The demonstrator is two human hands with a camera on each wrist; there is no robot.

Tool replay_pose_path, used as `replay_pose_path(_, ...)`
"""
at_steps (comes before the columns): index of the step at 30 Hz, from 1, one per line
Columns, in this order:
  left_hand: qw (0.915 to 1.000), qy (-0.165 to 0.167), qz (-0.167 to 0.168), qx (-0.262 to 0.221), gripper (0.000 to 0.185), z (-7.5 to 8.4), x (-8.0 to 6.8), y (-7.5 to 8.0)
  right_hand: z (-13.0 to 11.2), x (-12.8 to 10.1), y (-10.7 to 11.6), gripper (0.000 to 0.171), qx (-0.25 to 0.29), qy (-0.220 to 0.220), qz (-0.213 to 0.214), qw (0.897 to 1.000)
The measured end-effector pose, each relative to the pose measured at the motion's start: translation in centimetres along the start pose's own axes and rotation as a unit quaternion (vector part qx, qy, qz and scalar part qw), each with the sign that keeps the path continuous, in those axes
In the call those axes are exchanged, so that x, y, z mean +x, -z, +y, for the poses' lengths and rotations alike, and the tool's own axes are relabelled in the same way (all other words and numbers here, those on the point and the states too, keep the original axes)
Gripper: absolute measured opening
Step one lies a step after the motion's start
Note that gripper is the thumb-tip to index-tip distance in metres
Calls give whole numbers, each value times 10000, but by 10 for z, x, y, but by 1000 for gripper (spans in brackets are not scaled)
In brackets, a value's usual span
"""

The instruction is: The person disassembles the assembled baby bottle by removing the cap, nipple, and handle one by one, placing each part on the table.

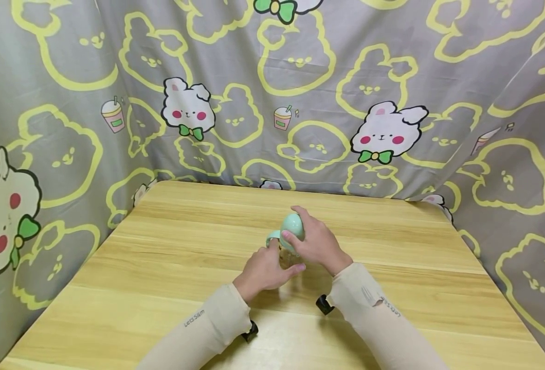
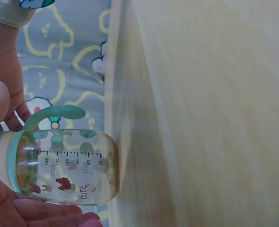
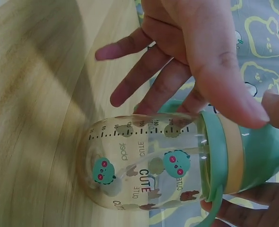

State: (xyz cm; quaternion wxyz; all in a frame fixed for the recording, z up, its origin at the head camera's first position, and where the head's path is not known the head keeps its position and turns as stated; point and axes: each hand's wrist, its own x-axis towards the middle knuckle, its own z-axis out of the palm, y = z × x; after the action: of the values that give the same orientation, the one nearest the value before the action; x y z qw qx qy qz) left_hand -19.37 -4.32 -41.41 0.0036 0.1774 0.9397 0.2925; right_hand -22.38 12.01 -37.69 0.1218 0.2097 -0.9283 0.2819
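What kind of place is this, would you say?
Probably a home tabletop set: a wooden table, bunny-print cloth hung around it, and a child's bottle held by both hands.

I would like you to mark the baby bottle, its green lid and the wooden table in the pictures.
baby bottle point(image 3: 139, 161), right wrist view, on the clear printed body.
green lid point(image 1: 293, 226), head view, on the domed top.
wooden table point(image 1: 161, 257), head view, on a bare part of the top.
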Motion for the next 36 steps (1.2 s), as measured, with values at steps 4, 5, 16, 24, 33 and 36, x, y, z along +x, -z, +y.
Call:
replay_pose_path(4, 9999, 86, -36, 115, 102, 2, 1, 0, -2, -1, 2, 64, 42, -65, -23, 10000)
replay_pose_path(5, 9998, 104, -50, 134, 103, 2, 1, 0, -2, -1, 2, 64, 47, -77, -26, 10000)
replay_pose_path(16, 9997, 120, -14, 229, 98, 2, 0, 1, -3, -3, 3, 56, 56, -112, 42, 9999)
replay_pose_path(24, 9997, -122, -22, 202, 87, -2, 2, 4, -3, -5, 5, 50, 66, -102, 225, 9997)
replay_pose_path(33, 9992, -279, 249, 126, 82, -3, 3, 3, 0, -6, 6, 48, 295, -126, 371, 9988)
replay_pose_path(36, 9974, -486, 524, 99, 81, -4, 3, 2, 1, -7, 7, 50, 365, -220, 358, 9985)
